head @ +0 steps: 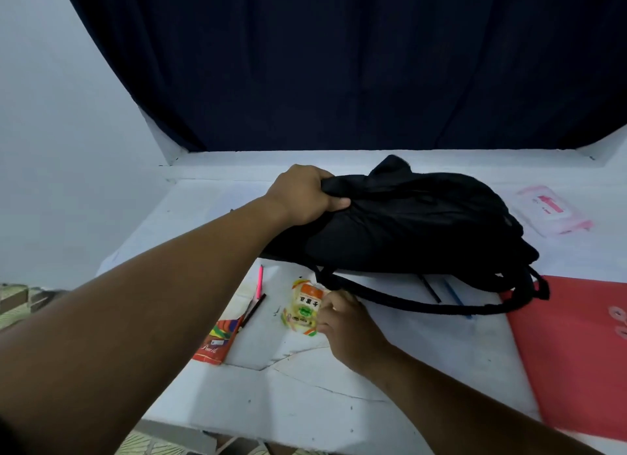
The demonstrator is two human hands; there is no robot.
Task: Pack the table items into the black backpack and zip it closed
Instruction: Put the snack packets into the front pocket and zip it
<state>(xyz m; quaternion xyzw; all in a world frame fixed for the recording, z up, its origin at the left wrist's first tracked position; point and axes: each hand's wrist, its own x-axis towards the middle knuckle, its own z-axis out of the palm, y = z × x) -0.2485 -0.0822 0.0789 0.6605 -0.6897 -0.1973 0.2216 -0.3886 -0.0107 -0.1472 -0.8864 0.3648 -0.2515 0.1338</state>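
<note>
The black backpack (407, 224) lies on its side on the white table (305, 397), its straps trailing toward me. My left hand (303, 195) grips a fold of fabric at the bag's left end. My right hand (342, 322) pinches the right edge of a yellow and orange snack packet (303, 307) lying flat on the table just in front of the bag. A red pencil box (217, 341), a pink pen (260, 281) and a black pen (254, 310) lie to the packet's left.
A pink wet-wipes pack (551, 210) sits at the back right. A red folder (573, 352) covers the right side of the table. A blue pen (456, 296) and a dark pen (431, 290) lie under the straps. A dark curtain hangs behind.
</note>
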